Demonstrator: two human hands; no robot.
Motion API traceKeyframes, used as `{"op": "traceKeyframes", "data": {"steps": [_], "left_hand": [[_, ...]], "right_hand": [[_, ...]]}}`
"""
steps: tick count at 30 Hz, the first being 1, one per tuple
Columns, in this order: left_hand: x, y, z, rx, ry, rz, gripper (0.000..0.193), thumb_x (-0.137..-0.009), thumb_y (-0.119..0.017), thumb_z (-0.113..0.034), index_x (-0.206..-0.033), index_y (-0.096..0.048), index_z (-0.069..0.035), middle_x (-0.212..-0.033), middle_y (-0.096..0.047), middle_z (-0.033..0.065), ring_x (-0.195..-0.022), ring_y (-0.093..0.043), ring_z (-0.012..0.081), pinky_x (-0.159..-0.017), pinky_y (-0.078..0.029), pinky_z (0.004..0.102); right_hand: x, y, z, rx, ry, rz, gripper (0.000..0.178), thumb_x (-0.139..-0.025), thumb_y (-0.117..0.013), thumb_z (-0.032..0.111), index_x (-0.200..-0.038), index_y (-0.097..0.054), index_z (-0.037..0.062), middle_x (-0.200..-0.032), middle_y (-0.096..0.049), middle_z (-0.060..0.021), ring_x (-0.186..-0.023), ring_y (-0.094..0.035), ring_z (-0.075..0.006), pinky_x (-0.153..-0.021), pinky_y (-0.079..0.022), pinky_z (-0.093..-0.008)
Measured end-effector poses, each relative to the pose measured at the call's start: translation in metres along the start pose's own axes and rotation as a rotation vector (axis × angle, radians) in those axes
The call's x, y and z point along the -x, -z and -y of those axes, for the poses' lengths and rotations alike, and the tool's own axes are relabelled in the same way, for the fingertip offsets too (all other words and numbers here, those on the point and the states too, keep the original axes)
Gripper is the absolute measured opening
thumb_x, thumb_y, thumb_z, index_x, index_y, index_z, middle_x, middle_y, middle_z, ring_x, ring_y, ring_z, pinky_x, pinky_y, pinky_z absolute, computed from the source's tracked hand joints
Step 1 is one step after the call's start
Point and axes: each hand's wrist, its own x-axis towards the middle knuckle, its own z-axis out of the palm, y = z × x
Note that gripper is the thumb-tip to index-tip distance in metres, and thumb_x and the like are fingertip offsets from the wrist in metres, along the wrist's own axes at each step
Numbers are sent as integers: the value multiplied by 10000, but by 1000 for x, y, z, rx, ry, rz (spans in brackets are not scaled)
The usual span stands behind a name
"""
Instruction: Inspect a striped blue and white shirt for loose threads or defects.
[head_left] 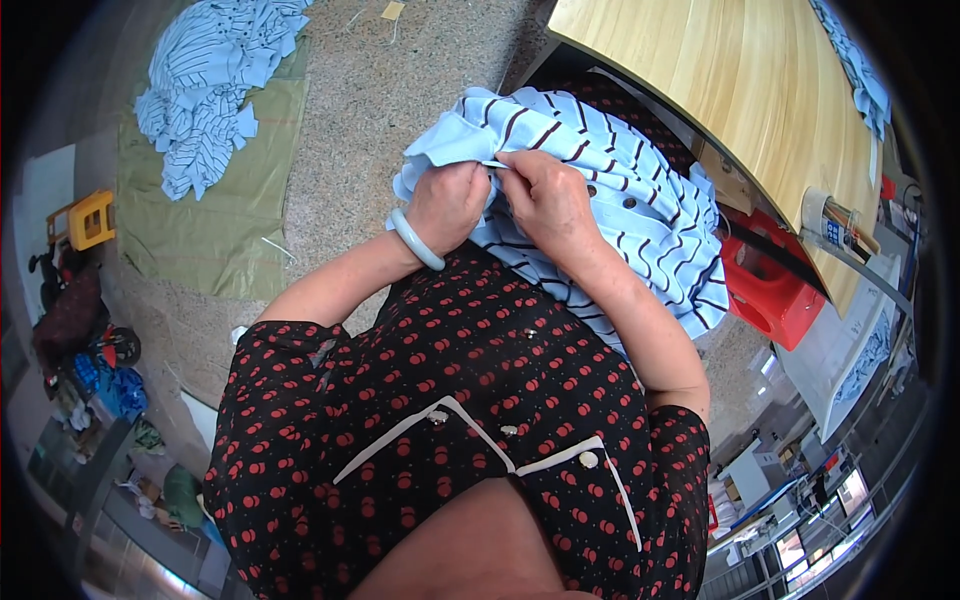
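Across my lap lies a light blue shirt (640, 245) with dark stripes and several dark round buttons. Its plain blue edge (455, 142) is pinched up in front of me. My left hand (450, 203), with a pale bangle at the wrist, is closed on that edge with the fingers curled under. Right beside it, my right hand (552, 207) pinches the same cloth between thumb and forefinger. The fingertips of both hands nearly meet. Whether a small thing is also held between them I cannot make out.
A wood-topped table (690, 70) stands at the far right, with a red plastic stool (770, 290) below it. A cup of tools (835, 222) is at its edge. More striped garments (215, 75) lie heaped on a green sheet (215, 245) at left, near a yellow plastic object (92, 220).
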Motion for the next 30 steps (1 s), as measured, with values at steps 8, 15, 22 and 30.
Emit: {"op": "traceKeyframes", "data": {"steps": [8,15,22,30], "left_hand": [[0,-1,1,-42,23,-6,118,-801,-463,-82,-731,-494,8,-619,-515,189,-566,-525,360,-502,-410,427],[-3,11,3,73,17,42,126,-814,-476,-97,-766,-511,14,-634,-519,170,-588,-542,299,-531,-415,366],[-15,47,9,789,424,599,296,-865,-515,-180,-1092,-534,7,-1024,-567,39,-932,-500,101,-826,-409,245],[1,68,40,258,706,-163,197,-848,-539,-190,-943,-577,-22,-816,-561,-4,-705,-493,54,-606,-403,206]], "right_hand": [[-5,6,0,-93,-158,71,146,-751,-546,81,-853,-621,8,-680,-600,-159,-575,-595,-224,-542,-454,-303],[-6,16,-1,-192,-214,165,148,-763,-566,111,-867,-612,16,-621,-579,-86,-542,-527,-102,-524,-425,-244],[-11,23,16,-276,-318,291,160,-781,-604,165,-841,-603,17,-639,-587,-56,-561,-511,-77,-525,-413,-226],[22,58,7,137,-48,241,187,-764,-599,133,-896,-576,4,-790,-587,-143,-704,-586,-266,-626,-470,-328]]}}
